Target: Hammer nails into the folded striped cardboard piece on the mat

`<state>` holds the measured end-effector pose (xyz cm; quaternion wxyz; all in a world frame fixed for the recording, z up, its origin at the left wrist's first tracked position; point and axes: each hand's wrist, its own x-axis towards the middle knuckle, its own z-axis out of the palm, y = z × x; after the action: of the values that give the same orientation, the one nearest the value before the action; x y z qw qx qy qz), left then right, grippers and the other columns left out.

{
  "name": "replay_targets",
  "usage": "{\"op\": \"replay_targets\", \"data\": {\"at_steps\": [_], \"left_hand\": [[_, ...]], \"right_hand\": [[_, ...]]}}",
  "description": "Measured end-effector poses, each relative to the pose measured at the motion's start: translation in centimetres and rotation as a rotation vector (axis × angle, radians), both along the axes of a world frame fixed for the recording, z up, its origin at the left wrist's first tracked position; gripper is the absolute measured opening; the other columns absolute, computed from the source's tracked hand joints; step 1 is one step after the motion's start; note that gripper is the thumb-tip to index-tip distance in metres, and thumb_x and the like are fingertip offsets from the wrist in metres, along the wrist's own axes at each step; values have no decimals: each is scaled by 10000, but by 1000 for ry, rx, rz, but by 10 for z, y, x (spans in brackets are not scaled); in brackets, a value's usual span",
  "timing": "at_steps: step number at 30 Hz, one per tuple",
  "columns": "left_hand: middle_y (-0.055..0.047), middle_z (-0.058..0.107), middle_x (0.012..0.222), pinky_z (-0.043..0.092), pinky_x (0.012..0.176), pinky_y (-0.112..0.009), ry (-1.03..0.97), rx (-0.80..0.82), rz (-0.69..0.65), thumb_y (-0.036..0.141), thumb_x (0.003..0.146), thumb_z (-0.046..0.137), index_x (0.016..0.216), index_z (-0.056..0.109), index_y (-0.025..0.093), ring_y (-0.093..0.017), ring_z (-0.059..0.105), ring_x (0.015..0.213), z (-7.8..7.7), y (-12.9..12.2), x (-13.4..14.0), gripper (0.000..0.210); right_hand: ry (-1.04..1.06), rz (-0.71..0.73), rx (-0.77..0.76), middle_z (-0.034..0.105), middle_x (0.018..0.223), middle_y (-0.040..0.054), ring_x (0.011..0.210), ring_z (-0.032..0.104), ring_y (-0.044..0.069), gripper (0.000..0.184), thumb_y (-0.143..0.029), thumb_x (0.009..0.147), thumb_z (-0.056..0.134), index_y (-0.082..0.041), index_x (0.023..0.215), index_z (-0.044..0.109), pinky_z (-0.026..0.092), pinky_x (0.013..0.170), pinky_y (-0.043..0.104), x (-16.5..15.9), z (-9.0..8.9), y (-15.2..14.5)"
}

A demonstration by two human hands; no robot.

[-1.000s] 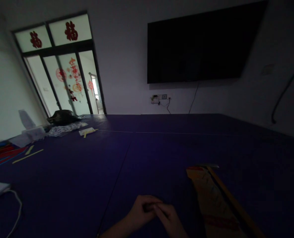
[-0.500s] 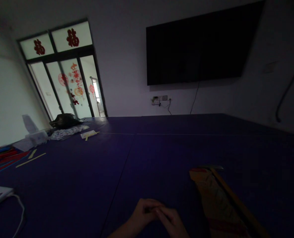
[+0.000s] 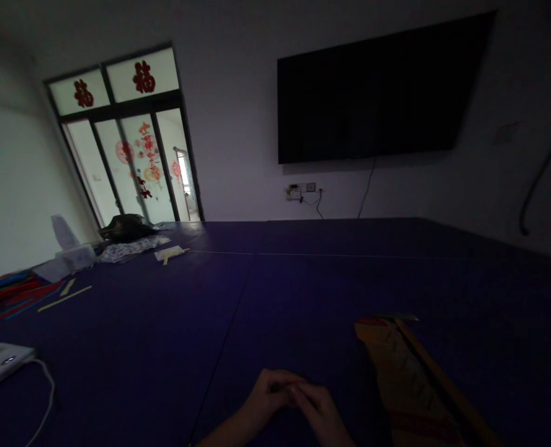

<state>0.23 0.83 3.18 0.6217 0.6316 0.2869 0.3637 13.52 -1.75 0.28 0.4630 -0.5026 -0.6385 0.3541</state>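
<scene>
Your left hand [image 3: 268, 397] and right hand [image 3: 319, 413] met low over the dark blue table [image 3: 164, 335], fingertips pressed together with the fingers curled in. Something small and dark seemed to sit pinched between them, but the dim light hid what it was, and I could not tell whether either hand truly gripped it. Just beside your right hand, on its outer side and not touching it, lay a long patterned paper strip [image 3: 396, 372] flat on the table, with a thin wooden slat [image 3: 443, 388] along its far edge. Well apart, off your left hand, a white device [image 3: 0, 361] with a cable rested near the table edge, and coloured paper strips [image 3: 10, 292] lay farther back
</scene>
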Motion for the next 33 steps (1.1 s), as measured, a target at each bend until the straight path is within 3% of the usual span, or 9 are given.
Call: {"op": "replay_targets", "data": {"at_steps": [13, 21, 28, 33], "left_hand": [[-57, 637, 703, 384, 629, -257, -10, -48, 65, 387, 528, 675, 801, 697, 122, -145, 514, 626, -3, 3, 2, 381], [-33, 598, 619, 367, 586, -239, -16, -85, 25, 402, 540, 667, 784, 696, 111, -110, 460, 554, -5, 4, 3, 381], [-38, 598, 627, 352, 574, -233, 16, -2, 46, 425, 547, 654, 790, 695, 120, -124, 470, 576, -5, 3, 1, 393], [-38, 582, 617, 361, 564, -235, 33, -14, 18, 472, 579, 621, 790, 691, 116, -112, 453, 547, -9, 4, 1, 420]], "right_hand": [[43, 64, 12, 631, 600, 56, 603, 553, 194, 548, -620, 717, 393, -160, 596, 665, 433, 562, 270, -2, 7, 3], [35, 74, 3, 639, 613, 60, 613, 563, 192, 543, -591, 742, 385, -145, 598, 661, 429, 572, 272, -1, 3, 3], [60, 20, -14, 657, 643, 62, 651, 584, 210, 522, -609, 713, 415, -160, 639, 670, 443, 615, 297, -5, 10, -2], [21, 99, 0, 641, 618, 56, 627, 572, 199, 525, -587, 743, 386, -158, 620, 664, 441, 590, 285, -3, 10, 0]]}}
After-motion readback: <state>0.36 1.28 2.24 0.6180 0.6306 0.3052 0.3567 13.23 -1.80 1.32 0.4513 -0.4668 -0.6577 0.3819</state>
